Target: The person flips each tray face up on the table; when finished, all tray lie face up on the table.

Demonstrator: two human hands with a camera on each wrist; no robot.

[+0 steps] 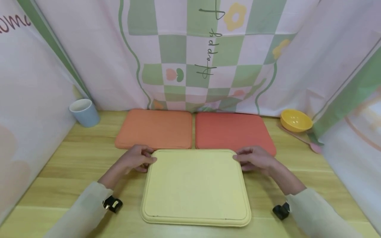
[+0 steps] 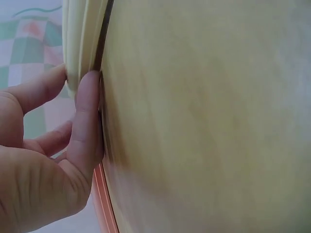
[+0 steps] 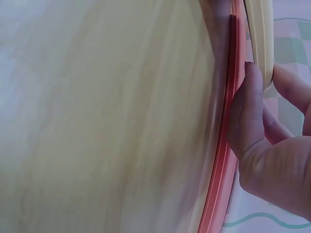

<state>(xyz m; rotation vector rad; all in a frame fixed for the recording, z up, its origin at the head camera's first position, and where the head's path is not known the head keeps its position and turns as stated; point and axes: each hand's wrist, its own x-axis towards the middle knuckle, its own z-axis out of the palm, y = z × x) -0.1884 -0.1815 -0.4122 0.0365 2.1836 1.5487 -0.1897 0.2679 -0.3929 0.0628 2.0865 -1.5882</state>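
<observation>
From where I stand, the yellow board (image 1: 196, 186) lies squarely in front of the person, in the near middle of the wooden surface (image 1: 41, 191), its far edge right up by the near edges of the orange board (image 1: 156, 129) and the red board (image 1: 233, 132). The left hand (image 1: 137, 159) pinches it at the far left corner, thumb against fingers with the rim between them, and the right hand (image 1: 255, 159) pinches the far right corner in the same way. Whether the near edge rests on the wood or floats a little, I can't tell. To do this well, I'd say, both hands should move at one pace, since the grip is only at the far corners and the near end could sag or swing. A light, even pinch ought to be enough; squeezing one side harder would likely twist it. I'd watch the far edge most, as it could catch on the orange and red rims, and I'd mind the fingertips tucked under the corners. The blue cup (image 1: 85, 113) and the yellow bowl (image 1: 296, 120) stand well off to either side, so elbow room looks fine.
</observation>
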